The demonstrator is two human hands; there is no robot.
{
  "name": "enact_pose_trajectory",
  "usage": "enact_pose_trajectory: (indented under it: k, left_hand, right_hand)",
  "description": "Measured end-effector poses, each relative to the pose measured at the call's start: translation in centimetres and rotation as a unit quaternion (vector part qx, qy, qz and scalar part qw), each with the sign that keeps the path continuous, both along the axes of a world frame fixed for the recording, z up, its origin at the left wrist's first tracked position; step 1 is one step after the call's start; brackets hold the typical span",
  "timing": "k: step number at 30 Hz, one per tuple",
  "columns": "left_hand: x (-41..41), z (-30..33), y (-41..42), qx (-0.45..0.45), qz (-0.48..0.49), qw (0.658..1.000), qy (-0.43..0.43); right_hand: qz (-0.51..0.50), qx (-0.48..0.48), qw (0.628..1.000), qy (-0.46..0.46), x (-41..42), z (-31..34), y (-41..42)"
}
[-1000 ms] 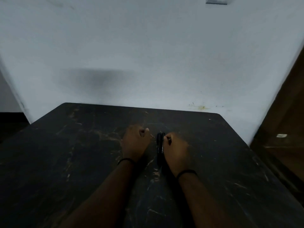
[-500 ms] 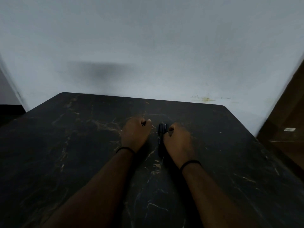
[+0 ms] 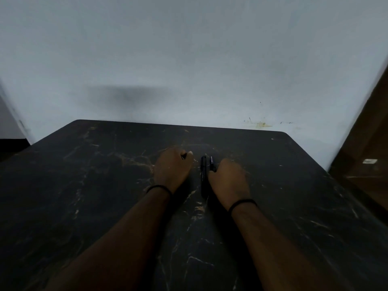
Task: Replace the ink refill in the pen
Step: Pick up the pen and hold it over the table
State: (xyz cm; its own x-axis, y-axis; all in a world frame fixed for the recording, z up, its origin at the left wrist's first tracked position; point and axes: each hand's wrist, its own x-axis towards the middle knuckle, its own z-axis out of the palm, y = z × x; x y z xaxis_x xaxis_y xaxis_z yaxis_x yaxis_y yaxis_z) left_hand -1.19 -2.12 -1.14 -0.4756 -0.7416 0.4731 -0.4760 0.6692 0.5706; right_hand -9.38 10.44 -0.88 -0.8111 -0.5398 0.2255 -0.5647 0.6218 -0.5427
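Two hands are resting on the dark marbled counter [image 3: 84,206], with the task's things lying between them near the middle. The left hand [image 3: 172,166] is curled into a loose fist, and something small and dark is showing between thumb and forefinger; whether that grip is pinching a pen part, I cannot tell. The right hand [image 3: 228,181] is also curled, knuckles up, lying just beside two slim dark sticks; whether its grip is closing on the right-hand one is hidden.

Those sticks are lying side by side, pointing from near to far: the longer black pen [image 3: 203,177] on the left, and a shorter dark piece [image 3: 212,163] on the right, possibly the refill or the other pen half, too dim to name.

Judging by this, the work is sitting at an early stage, with parts being gathered. Next, one hand should be steadying the barrel while the other is drawing out or sliding in the thin refill, straight along its axis.
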Motion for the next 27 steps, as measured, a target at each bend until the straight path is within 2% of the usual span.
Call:
enact_pose_trajectory:
  k: [3, 6, 10, 15, 17, 20, 27]
  left_hand:
    - [0.0, -0.1, 0.0, -0.003, -0.006, 1.0, 0.009]
    - [0.1, 0.0, 0.2, -0.004, -0.018, 0.999, 0.033]
    - [0.2, 0.3, 0.5, 0.041, -0.033, 0.986, 0.156]
    - [0.2, 0.4, 0.2, 0.174, -0.1, 0.931, 0.306]
    - [0.2, 0.4, 0.1, 0.194, -0.09, 0.926, 0.311]
    - [0.2, 0.3, 0.0, 0.143, -0.057, 0.949, 0.275]
    - [0.3, 0.3, 0.2, 0.103, -0.091, 0.965, 0.224]
  right_hand:
    - [-0.001, 0.005, 1.0, -0.002, -0.1, 0.3, 0.2]
    - [-0.005, -0.042, 0.999, 0.014, 0.1, 1.0, 0.4]
    - [0.031, -0.109, 0.991, 0.073, 1.5, 1.7, 0.3]
    - [0.126, -0.115, 0.98, 0.1, 2.8, 0.9, 0.3]
    - [0.154, -0.104, 0.975, 0.121, 3.0, 0.7, 0.3]
    - [0.176, -0.102, 0.968, 0.147, 2.9, 0.5, 0.1]
    - [0.185, -0.103, 0.969, 0.131, 2.9, 0.5, 0.4]
